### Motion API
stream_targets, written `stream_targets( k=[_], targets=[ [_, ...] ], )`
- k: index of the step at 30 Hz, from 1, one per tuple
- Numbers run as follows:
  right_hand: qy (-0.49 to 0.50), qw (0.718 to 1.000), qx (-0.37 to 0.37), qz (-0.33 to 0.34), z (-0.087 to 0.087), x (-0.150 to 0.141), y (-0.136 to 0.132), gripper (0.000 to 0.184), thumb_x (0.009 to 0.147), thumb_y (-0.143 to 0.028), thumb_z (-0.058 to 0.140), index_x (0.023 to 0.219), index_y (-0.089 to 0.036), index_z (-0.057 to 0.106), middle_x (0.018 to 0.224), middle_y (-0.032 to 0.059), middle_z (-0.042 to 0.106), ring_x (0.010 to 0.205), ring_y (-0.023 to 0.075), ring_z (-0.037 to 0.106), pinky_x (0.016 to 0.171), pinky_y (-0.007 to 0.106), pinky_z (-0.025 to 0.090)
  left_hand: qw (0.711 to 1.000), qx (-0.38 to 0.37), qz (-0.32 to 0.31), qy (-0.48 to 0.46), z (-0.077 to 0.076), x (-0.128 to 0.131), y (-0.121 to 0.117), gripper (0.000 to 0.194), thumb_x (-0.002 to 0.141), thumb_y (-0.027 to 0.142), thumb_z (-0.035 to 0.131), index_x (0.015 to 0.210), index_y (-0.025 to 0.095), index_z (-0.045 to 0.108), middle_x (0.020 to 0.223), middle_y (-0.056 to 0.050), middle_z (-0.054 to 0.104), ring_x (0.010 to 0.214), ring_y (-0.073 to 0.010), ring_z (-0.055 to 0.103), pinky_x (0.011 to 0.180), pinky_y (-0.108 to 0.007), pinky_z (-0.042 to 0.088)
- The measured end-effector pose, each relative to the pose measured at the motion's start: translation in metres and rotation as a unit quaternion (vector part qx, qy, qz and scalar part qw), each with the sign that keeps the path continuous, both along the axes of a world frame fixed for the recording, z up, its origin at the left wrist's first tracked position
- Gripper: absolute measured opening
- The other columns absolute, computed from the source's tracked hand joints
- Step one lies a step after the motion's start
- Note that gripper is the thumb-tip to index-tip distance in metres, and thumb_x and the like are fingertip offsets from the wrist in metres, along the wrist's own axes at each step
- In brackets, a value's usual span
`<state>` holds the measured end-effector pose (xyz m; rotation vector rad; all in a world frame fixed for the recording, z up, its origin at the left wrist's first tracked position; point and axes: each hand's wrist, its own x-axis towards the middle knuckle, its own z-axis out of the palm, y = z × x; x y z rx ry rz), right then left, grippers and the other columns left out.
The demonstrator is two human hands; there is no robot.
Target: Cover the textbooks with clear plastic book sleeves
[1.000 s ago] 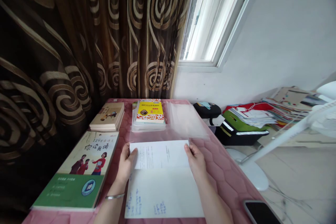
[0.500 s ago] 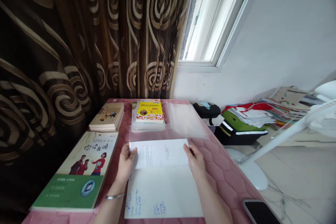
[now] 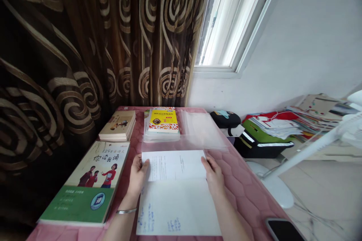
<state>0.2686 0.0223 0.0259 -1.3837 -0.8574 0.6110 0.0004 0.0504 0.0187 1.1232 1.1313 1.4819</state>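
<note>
A narrow strip of cloth [image 3: 124,180] ran between the green book [image 3: 82,186] and the left hand [image 3: 138,175]. A wider one opened right of the right hand [image 3: 214,175], with the phone [image 3: 284,229] at its near end. Ahead, the sleeves [image 3: 202,130] and yellow book [image 3: 163,122] stood in the way; the curtain [image 3: 147,37] closed the space behind the yellow book.

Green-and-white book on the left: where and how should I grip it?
Best by its long right edge, coming from the table's middle with the left hand once it frees the white sheets. The book lies flat; that edge faces open pink cover, while tan books crowd its far end.
</note>
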Motion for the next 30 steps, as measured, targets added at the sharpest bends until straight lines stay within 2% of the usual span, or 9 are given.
stream_targets(
  k=[3,11,15,19,23,30],
  targets=[
    [0.015,0.999,-0.018,0.022,-0.001,0.000,0.000,0.045,0.064,-0.066,0.067,0.065,-0.022,0.060,0.060,0.0006,0.059,0.056,0.0178,0.051,0.051,0.028,0.040,1.000,-0.002,0.002,0.001,0.001,0.000,-0.001,0.039,0.073,0.046,0.071,0.099,0.019,0.059,0.088,-0.004,0.069,0.084,-0.0187,0.065,0.078,-0.029,0.048],
    [-0.042,0.998,-0.036,0.007,-0.004,0.000,0.003,0.053,0.065,-0.076,0.059,0.060,-0.023,0.054,0.054,-0.0011,0.051,0.054,0.0163,0.045,0.049,0.028,0.037,1.000,-0.010,0.011,-0.010,-0.002,-0.002,-0.001,0.038,0.071,0.042,0.071,0.099,0.019,0.060,0.087,-0.003,0.070,0.084,-0.0202,0.065,0.076,-0.030,0.048],
    [-0.010,0.999,-0.041,-0.005,0.002,-0.002,-0.002,0.047,0.066,-0.070,0.063,0.064,-0.023,0.058,0.060,0.0012,0.059,0.058,0.0189,0.052,0.051,0.028,0.040,1.000,-0.010,0.007,-0.011,-0.004,-0.002,0.000,0.037,0.073,0.044,0.071,0.098,0.019,0.059,0.084,-0.003,0.069,0.083,-0.0191,0.065,0.075,-0.029,0.048],
    [0.011,1.000,-0.029,0.002,0.004,-0.003,-0.005,0.044,0.065,-0.066,0.067,0.065,-0.023,0.059,0.062,0.0015,0.062,0.060,0.0199,0.055,0.052,0.028,0.043,1.000,-0.019,0.015,-0.008,0.002,0.001,-0.002,0.039,0.070,0.048,0.072,0.094,0.019,0.060,0.083,-0.003,0.068,0.081,-0.0193,0.065,0.074,-0.029,0.048],
    [-0.023,0.999,-0.033,0.006,-0.004,0.000,0.001,0.049,0.066,-0.072,0.062,0.064,-0.023,0.058,0.058,-0.0001,0.057,0.056,0.0178,0.050,0.051,0.028,0.041,1.000,-0.016,0.016,0.004,0.006,0.002,-0.004,0.038,0.071,0.050,0.071,0.092,0.020,0.061,0.081,-0.002,0.068,0.078,-0.0194,0.064,0.073,-0.030,0.048],
    [-0.040,0.999,-0.023,0.007,-0.020,0.004,0.009,0.053,0.067,-0.076,0.058,0.063,-0.023,0.055,0.054,-0.0021,0.050,0.053,0.0157,0.044,0.049,0.028,0.036,0.999,0.004,0.019,0.025,0.001,-0.001,-0.002,0.031,0.074,0.042,0.067,0.095,0.019,0.062,0.081,-0.002,0.067,0.080,-0.0196,0.062,0.074,-0.030,0.047]
  ],
)
